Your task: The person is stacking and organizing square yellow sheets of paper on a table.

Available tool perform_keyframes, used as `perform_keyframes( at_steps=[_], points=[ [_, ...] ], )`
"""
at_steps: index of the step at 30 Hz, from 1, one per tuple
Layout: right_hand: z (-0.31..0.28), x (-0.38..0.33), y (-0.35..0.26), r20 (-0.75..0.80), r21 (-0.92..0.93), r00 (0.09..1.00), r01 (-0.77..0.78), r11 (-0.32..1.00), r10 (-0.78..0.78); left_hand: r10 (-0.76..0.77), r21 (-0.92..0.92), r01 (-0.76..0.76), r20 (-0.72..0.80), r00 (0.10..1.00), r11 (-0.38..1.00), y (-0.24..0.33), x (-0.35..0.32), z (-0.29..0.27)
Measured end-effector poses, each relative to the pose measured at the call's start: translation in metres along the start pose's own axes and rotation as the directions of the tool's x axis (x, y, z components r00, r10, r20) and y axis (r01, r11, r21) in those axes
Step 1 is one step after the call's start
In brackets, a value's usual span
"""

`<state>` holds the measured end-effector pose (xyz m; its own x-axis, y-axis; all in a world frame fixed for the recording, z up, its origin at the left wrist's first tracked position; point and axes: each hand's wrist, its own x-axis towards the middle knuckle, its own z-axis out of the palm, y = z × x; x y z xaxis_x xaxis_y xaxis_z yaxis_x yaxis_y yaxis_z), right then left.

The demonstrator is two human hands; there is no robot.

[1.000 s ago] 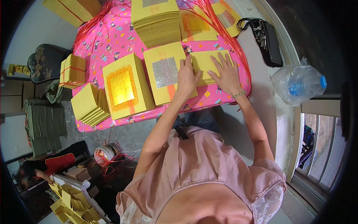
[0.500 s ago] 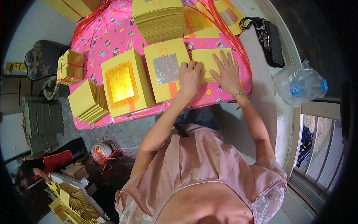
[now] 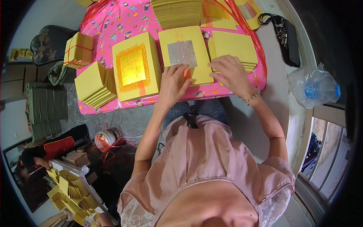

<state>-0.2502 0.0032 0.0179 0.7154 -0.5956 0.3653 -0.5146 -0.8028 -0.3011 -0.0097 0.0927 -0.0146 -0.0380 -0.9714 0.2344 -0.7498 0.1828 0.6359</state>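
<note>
A thick stack of yellow paper with a silver foil square (image 3: 182, 53) lies in front of me on the table. On its near left corner rests my left hand (image 3: 174, 82), open, fingers laid over the top sheet and thumb apart. Right of it is a fanned stack of folded yellow paper (image 3: 236, 47). My right hand (image 3: 233, 75) is over that stack's near left corner, fingers bent and thumb apart, slightly blurred; I see nothing in it. Left of the silver-square stack sits another yellow stack with a gold foil square (image 3: 133, 68) in an orange border.
The pink patterned tablecloth (image 3: 128, 19) also bears folded yellow bundles (image 3: 94, 87), a red-tied bundle (image 3: 78, 49), a tall stack (image 3: 177, 14) and red strands (image 3: 254, 32). A bagged plastic bottle (image 3: 315, 89) and keys (image 3: 280, 30) lie right. At lower left, another person's sleeve (image 3: 58, 147) shows.
My left hand has slid from the silver-square stack's right edge to its near left corner, its fingers opening. My right hand has drawn back nearer, off the top of the fanned stack.
</note>
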Motion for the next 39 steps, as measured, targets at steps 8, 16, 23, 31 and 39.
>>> perform_keyframes(
  at_steps=[8,16,23,31,39],
  points=[
    [0.041,-0.004,-0.012,0.192,0.021,0.969,0.151,0.988,-0.153,0.001,0.045,-0.002,0.027,1.0,0.999,-0.003,-0.021,0.004],
    [0.039,-0.001,-0.006,0.192,0.093,0.964,0.167,0.982,-0.182,-0.041,-0.051,0.043,0.032,0.999,0.998,-0.008,-0.024,0.005],
    [0.034,0.006,-0.006,0.177,0.189,0.974,0.105,0.976,-0.139,-0.034,-0.087,0.036,0.026,0.999,0.996,-0.009,-0.027,0.008],
    [0.034,0.009,-0.007,0.215,0.218,0.973,0.042,0.975,-0.09,-0.026,-0.09,0.028,0.025,0.999,0.996,-0.007,-0.026,0.006],
    [0.035,0.011,-0.005,0.22,0.241,0.972,0.025,0.97,-0.079,-0.006,-0.075,0.007,0.013,1.0,0.997,-0.006,-0.025,0.006]
  ],
)
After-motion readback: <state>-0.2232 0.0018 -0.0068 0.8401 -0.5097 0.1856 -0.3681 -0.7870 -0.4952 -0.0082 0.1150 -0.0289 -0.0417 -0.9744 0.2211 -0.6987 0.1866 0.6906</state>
